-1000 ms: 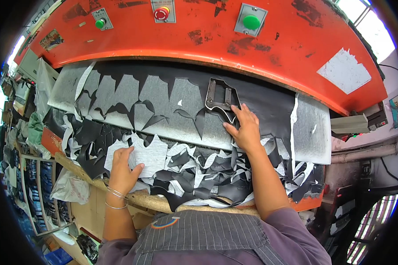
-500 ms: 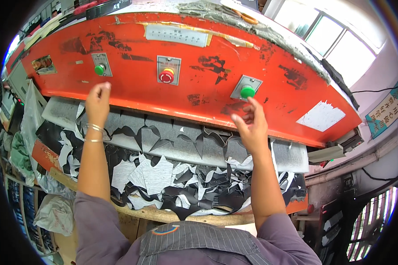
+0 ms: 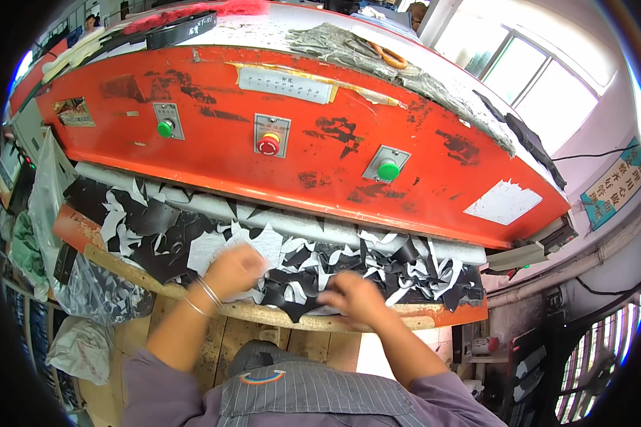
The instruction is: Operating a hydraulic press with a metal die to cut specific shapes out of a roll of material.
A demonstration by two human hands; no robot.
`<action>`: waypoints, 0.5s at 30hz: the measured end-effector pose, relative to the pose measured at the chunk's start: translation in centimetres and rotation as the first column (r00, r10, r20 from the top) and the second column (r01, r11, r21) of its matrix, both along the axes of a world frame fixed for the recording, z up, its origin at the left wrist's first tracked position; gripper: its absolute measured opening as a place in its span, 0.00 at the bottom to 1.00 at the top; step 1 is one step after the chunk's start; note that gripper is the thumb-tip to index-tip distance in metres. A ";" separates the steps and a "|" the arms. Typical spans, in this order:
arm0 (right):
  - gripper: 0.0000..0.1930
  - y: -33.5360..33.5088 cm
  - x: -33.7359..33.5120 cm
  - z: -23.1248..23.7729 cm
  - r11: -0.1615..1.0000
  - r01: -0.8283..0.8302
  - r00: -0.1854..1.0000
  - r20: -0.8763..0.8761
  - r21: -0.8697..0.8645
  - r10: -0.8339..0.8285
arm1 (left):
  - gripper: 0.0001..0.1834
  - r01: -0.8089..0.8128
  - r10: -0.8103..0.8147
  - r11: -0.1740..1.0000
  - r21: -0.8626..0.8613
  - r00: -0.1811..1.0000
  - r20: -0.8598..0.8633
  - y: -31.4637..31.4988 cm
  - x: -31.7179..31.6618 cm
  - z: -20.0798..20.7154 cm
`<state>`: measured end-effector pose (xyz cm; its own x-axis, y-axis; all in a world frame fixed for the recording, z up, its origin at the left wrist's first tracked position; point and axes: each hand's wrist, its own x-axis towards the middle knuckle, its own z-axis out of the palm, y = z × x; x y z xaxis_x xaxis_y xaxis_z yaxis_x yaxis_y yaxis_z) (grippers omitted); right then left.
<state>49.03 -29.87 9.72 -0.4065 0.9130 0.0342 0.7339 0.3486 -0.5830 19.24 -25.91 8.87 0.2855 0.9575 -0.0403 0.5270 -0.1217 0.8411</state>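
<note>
My left hand [image 3: 233, 272], with bracelets at its wrist, is over the scrap pile beside pale grey fabric pieces [image 3: 205, 248]. Its fingers are curled down and smeared by motion, so whether it grips anything is unclear. To its right, my right hand [image 3: 357, 295] is low at the near edge of the pile, its bent fingers partly apart beside a black offcut [image 3: 295, 307]. No held thing shows in it. Black and white offcuts [image 3: 399, 267] with pointed shapes lie tangled along the shelf.
A red machine beam [image 3: 221, 160] spans behind the pile, with a green button [image 3: 165, 129] at left, a red one [image 3: 268, 144] in the middle and another green button [image 3: 388, 169] at right. Below it runs a pale slab [image 3: 449, 250]. A wooden rail [image 3: 406, 318] edges the shelf.
Both hands have come down and inward, from near the two green buttons to the scrap pile. Less of the pale slab shows beneath the beam, and the view has shifted slightly.
</note>
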 end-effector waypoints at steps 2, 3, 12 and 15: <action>0.26 -2.7 -0.2 -0.5 0.992 -0.123 0.981 0.149 -0.010 0.124 | 0.14 0.261 -0.241 0.955 0.137 0.959 -0.148 -4.2 3.9 -0.3; 0.27 -4.2 -0.5 -1.3 0.991 -0.130 0.961 0.242 -0.030 0.133 | 0.16 0.339 -0.305 0.925 0.170 0.932 -0.196 -5.8 5.0 -1.4; 0.20 -4.5 0.0 -4.9 0.987 -0.052 0.949 0.315 0.151 0.002 | 0.18 0.165 -0.069 0.931 0.325 0.955 -0.287 -8.0 8.3 -3.7; 0.20 -3.4 0.1 -4.3 0.990 -0.081 0.938 0.344 0.118 0.036 | 0.18 0.136 -0.044 0.934 0.331 0.962 -0.270 -7.2 8.2 -3.9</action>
<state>49.17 -33.26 5.40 -0.4667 0.8844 -0.0005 0.8564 0.4518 -0.2500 27.46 -33.14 4.93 0.3950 0.8960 0.2029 0.6902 -0.4352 0.5781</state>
